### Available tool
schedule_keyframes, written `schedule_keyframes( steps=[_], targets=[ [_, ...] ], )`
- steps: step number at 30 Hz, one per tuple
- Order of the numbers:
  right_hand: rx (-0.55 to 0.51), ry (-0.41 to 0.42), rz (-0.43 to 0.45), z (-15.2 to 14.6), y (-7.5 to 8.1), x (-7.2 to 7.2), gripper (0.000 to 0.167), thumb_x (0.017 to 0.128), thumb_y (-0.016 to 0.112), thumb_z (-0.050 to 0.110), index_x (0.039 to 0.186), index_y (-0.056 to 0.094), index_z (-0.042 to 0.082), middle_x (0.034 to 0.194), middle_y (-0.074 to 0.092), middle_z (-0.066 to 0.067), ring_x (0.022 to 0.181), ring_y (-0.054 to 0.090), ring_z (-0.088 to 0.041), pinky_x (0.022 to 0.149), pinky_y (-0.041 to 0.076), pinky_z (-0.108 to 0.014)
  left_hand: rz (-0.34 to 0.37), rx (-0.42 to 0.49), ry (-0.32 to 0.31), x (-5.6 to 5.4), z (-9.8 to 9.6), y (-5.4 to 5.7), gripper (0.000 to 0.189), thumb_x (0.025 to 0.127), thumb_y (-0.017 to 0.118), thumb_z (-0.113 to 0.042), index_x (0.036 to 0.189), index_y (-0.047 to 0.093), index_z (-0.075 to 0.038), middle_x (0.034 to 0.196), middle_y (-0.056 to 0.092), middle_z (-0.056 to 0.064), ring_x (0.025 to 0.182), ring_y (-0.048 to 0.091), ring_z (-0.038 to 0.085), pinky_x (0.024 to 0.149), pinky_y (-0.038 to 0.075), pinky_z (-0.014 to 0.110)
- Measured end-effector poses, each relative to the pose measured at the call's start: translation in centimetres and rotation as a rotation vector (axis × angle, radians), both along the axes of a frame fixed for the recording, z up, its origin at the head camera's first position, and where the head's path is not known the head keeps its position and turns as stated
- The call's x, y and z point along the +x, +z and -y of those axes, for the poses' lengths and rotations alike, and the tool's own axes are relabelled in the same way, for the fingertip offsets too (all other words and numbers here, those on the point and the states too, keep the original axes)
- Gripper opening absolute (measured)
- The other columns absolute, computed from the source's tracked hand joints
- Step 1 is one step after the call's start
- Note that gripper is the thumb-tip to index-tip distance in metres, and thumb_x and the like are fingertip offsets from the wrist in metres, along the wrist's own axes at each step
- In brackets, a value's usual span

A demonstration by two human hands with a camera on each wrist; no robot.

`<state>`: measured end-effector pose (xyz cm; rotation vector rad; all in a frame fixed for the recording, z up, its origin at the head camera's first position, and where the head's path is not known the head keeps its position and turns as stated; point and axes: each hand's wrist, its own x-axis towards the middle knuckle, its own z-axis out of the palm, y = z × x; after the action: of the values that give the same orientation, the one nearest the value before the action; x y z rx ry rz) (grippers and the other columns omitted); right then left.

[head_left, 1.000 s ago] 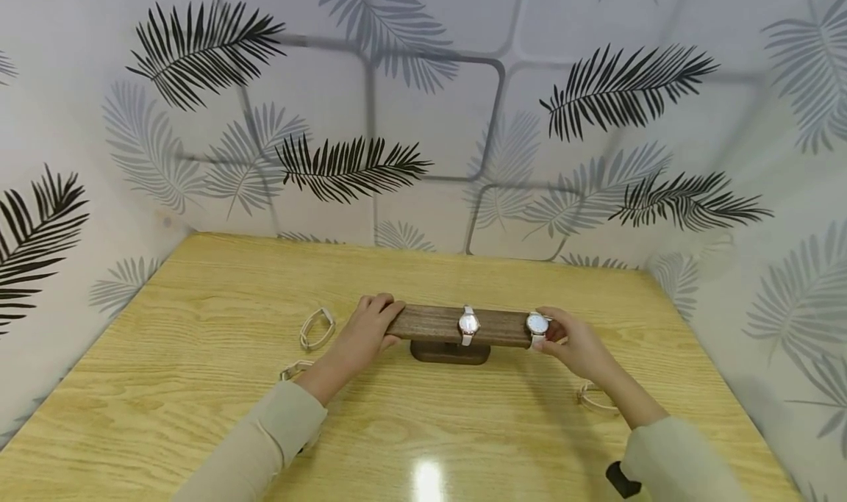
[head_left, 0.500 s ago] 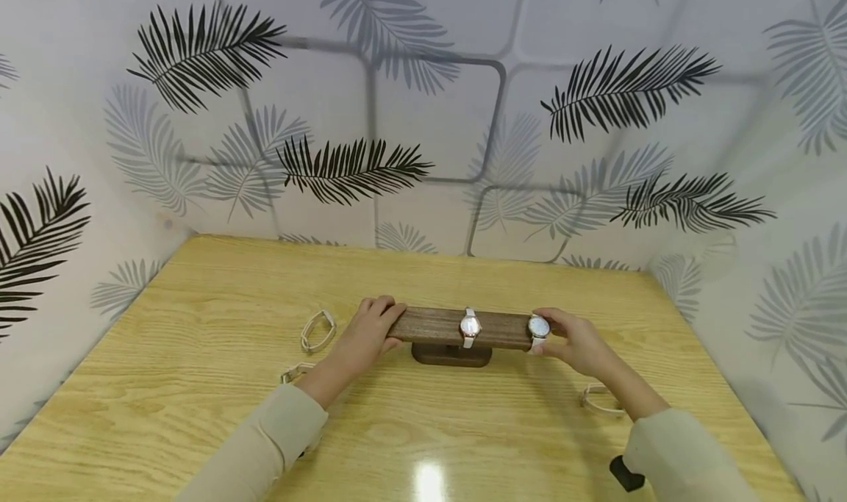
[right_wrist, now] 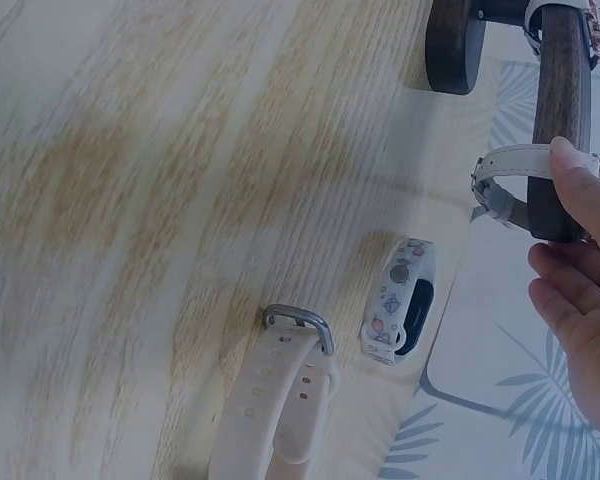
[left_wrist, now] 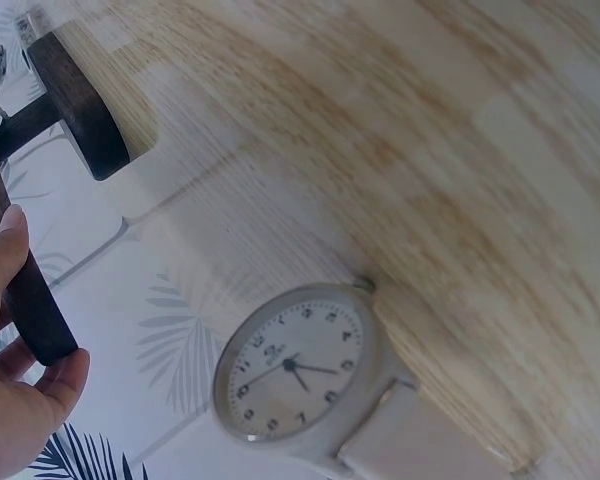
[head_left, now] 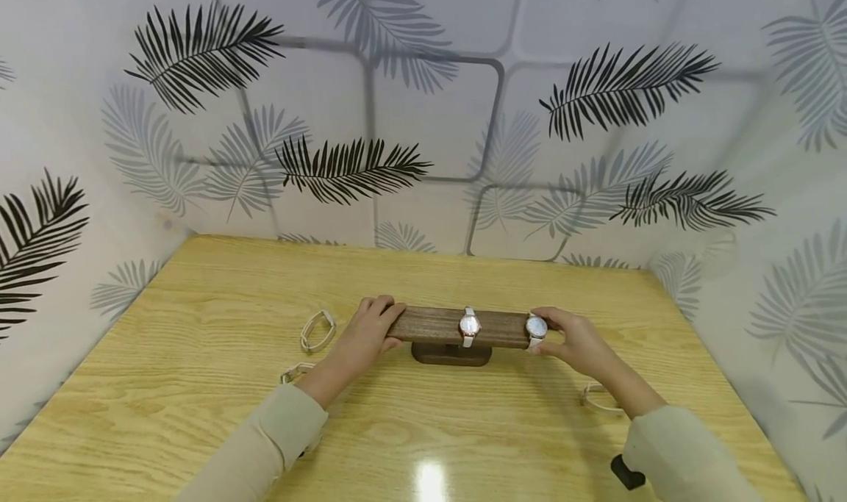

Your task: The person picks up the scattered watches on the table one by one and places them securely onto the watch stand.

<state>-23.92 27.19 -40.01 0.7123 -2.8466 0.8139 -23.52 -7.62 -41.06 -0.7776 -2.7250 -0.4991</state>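
A dark wooden watch stand (head_left: 430,324) stands mid-table, a long bar on a short post and base. My left hand (head_left: 364,333) grips its left end, fingers over the top and thumb at the front; the left wrist view shows that hand (left_wrist: 20,400) around the bar's end. One watch with a white strap (head_left: 469,325) sits around the middle of the bar. Around the right end is a second white-strapped watch (head_left: 537,326), pinched by my right hand (head_left: 579,344). In the right wrist view, the thumb of my right hand (right_wrist: 590,300) presses the strap (right_wrist: 520,160).
Two pale-strapped watches lie on the left of the table, one looped watch (head_left: 318,331) and one partly hidden watch (head_left: 294,372) by my forearm. On the right, a pale strap (head_left: 601,399) lies under my right forearm. A patterned band (right_wrist: 398,300) lies beyond a buckled strap (right_wrist: 280,400).
The right-end watch has shifted very slightly left along the bar with my right hand. My left hand keeps its grip on the stand.
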Motion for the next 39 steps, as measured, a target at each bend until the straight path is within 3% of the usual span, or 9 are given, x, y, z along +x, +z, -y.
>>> schedule_keyframes(
  steps=[14, 21, 32, 39],
  targets=[
    [0.044, 0.016, -0.092, 1.2, -0.2, -0.1, 0.054, 0.071, 0.078, 0.012, 0.119, 0.057, -0.004, 0.115, 0.062, -0.022, 0.101, 0.062, -0.036, 0.082, 0.052, -0.046, -0.003, 0.005, 0.0, 0.0, 0.2, 0.1, 0.049, 0.083, 0.066, -0.023, 0.126, 0.052, -0.004, 0.122, 0.051, 0.015, 0.111, 0.047, 0.034, 0.091, 0.047, 0.043],
    [0.029, 0.034, -0.113, 2.1, -0.1, -0.1, 0.053, 0.069, 0.079, 0.01, 0.116, 0.058, -0.004, 0.115, 0.063, -0.021, 0.102, 0.061, -0.036, 0.083, 0.051, -0.045, -0.003, -0.046, -0.004, -0.3, 0.0, -0.1, 0.052, 0.084, 0.066, -0.027, 0.127, 0.051, -0.004, 0.122, 0.051, 0.016, 0.111, 0.048, 0.034, 0.091, 0.047, 0.042],
    [0.022, 0.032, -0.108, 2.3, -0.4, -0.3, 0.054, 0.069, 0.08, 0.012, 0.116, 0.059, -0.004, 0.115, 0.062, -0.02, 0.106, 0.059, -0.036, 0.087, 0.05, -0.047, 0.017, -0.023, 0.001, -0.2, 0.2, 0.1, 0.05, 0.085, 0.065, -0.025, 0.128, 0.051, -0.004, 0.125, 0.05, 0.017, 0.113, 0.047, 0.035, 0.094, 0.046, 0.044],
    [0.026, 0.029, -0.057, 3.9, -0.6, -0.5, 0.055, 0.071, 0.079, 0.015, 0.119, 0.058, -0.001, 0.118, 0.06, -0.018, 0.11, 0.056, -0.036, 0.089, 0.048, -0.048, 0.025, -0.027, -0.002, -0.2, 0.0, 0.1, 0.05, 0.085, 0.065, -0.024, 0.128, 0.051, -0.004, 0.124, 0.05, 0.017, 0.113, 0.047, 0.034, 0.093, 0.046, 0.044]
  ],
)
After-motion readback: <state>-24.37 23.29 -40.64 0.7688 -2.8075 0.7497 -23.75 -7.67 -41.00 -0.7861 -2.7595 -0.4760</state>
